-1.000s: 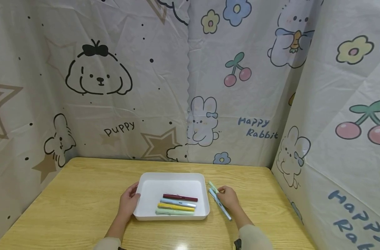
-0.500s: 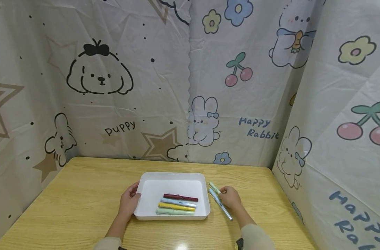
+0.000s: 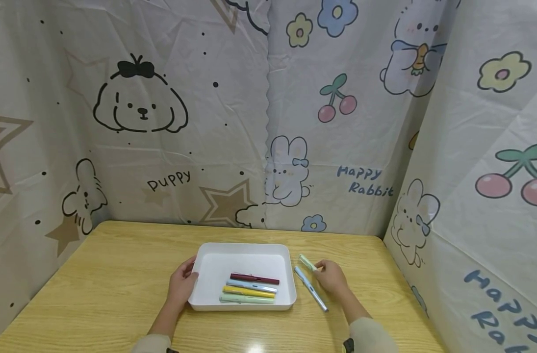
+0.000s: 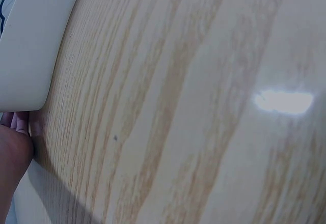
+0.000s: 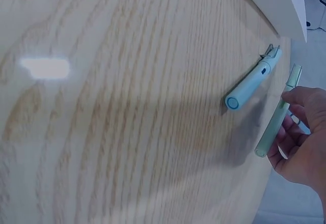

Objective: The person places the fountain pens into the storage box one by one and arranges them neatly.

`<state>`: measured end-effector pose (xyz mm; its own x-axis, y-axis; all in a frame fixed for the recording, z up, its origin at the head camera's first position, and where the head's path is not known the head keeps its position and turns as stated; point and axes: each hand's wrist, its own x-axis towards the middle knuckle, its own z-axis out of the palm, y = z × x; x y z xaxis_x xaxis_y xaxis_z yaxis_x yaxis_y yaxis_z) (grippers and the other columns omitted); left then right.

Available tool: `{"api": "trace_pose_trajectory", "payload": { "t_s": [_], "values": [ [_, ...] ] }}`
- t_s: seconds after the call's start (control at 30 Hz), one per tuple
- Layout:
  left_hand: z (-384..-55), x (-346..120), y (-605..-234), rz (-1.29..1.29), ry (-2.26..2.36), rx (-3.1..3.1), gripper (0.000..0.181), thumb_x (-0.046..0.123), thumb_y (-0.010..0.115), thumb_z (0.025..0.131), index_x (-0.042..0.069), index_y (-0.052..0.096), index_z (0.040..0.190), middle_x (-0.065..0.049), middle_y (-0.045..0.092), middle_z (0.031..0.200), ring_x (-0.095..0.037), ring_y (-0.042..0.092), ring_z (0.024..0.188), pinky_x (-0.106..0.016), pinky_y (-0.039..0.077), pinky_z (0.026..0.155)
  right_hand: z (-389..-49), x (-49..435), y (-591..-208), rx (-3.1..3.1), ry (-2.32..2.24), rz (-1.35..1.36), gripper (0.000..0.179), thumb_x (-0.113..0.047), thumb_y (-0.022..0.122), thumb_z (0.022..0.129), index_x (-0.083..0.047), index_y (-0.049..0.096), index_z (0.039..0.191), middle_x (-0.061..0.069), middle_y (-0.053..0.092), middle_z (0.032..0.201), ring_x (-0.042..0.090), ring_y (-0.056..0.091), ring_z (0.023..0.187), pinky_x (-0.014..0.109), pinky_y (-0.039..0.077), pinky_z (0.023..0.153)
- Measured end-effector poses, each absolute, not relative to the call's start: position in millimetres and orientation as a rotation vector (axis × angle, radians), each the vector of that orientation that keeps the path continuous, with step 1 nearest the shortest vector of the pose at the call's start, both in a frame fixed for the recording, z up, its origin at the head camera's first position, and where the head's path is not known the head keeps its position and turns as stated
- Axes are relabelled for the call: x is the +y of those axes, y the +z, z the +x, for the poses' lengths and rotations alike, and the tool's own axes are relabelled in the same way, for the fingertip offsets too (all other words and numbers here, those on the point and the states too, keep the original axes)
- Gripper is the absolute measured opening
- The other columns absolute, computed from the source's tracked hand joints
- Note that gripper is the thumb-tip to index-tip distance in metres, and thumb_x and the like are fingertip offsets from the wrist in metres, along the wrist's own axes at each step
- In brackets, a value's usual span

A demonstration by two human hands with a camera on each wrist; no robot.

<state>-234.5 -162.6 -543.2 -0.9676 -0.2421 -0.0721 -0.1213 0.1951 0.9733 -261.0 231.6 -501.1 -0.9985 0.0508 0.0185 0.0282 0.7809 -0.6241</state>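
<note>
In the head view, my left hand (image 3: pixel 181 283) grips the left end of a white tray (image 3: pixel 241 308), thumb on the rim. Its fingers are partly hidden; the left wrist view catches them by the tray's corner (image 4: pixel 30 81). My right hand (image 3: pixel 332 277) pinches a light green pen (image 3: pixel 307 262) right of the tray. The right wrist view has this green pen (image 5: pixel 277 117) between thumb and fingers. On the table beside it lies a light blue pen (image 3: pixel 311 288), slanted and apart from the hand. Its metal clip shows in the right wrist view.
Inside the tray lie a dark red pen (image 3: pixel 255 279), a light blue pen (image 3: pixel 251 286), a yellow pen (image 3: pixel 249 292) and a green pen (image 3: pixel 246 298), roughly side by side. The wooden table (image 3: pixel 131 264) meets printed curtains (image 3: pixel 224 147) at the back and sides.
My right hand has shifted a little to the right with the light green pen, opening a gap from the blue pen. The left hand and tray stay put.
</note>
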Motion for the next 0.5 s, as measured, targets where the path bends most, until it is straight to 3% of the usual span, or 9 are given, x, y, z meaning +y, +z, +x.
{"api": "trace_pose_trajectory", "payload": {
  "t_s": [0.5],
  "values": [
    [-233.8, -162.6, -542.6, 0.351, -1.9, -2.352, 0.047, 0.004, 0.041, 0.092, 0.005, 0.04, 0.14, -0.022, 0.044, 0.139, -0.034, 0.045, 0.123, -0.048, 0.039, 0.101, -257.7, 230.8, -483.5, -2.955, 0.986, 0.048, 0.024, -0.008, 0.06, 0.084, 0.0, 0.066, 0.106, 0.007, 0.054, 0.081, 0.017, 0.047, 0.071, 0.026, 0.039, 0.06]
  ]
}}
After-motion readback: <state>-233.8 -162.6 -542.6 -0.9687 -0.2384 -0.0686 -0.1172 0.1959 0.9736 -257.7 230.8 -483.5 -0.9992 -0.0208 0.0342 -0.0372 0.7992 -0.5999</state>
